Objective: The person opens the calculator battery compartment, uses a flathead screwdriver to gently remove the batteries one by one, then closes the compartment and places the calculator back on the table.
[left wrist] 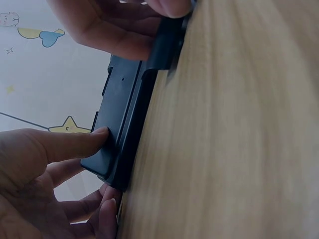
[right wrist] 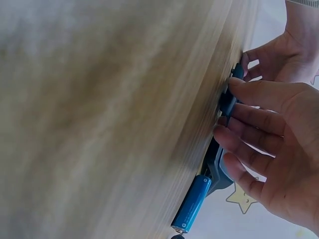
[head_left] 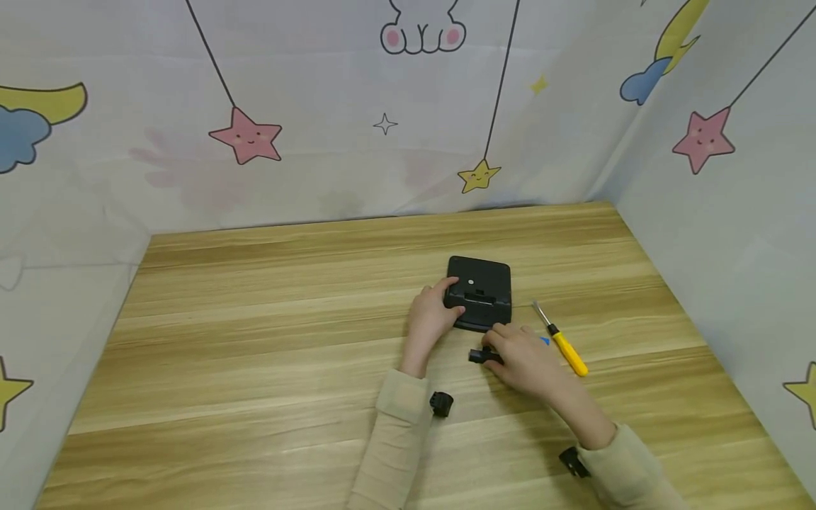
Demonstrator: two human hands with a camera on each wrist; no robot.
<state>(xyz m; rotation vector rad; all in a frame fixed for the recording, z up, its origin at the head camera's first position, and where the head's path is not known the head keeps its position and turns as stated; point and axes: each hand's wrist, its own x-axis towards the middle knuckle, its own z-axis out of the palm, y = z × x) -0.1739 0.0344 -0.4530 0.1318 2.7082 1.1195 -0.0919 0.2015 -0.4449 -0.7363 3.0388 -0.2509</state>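
Note:
A flat black plastic device point(head_left: 494, 276) lies on the table, with a raised section and a recessed slot across its upper face; its exact kind is unclear. My left hand point(head_left: 430, 312) grips its left side, the thumb on the raised part and the other fingers around the edge. Just in front of the device, my right hand point(head_left: 525, 360) pinches a small black strip-like cover point(head_left: 477, 356) between thumb and fingers. The cover point(left wrist: 167, 47) shows a curved profile in the left wrist view. Beside the right hand lies a blue battery point(right wrist: 192, 204), mostly hidden in the head view.
A screwdriver point(head_left: 569, 353) with a yellow handle lies to the right of the right hand. Black wrist-camera mounts point(head_left: 442, 404) sit at both sleeves. Printed fabric walls point(head_left: 331, 163) stand along the table's back and sides.

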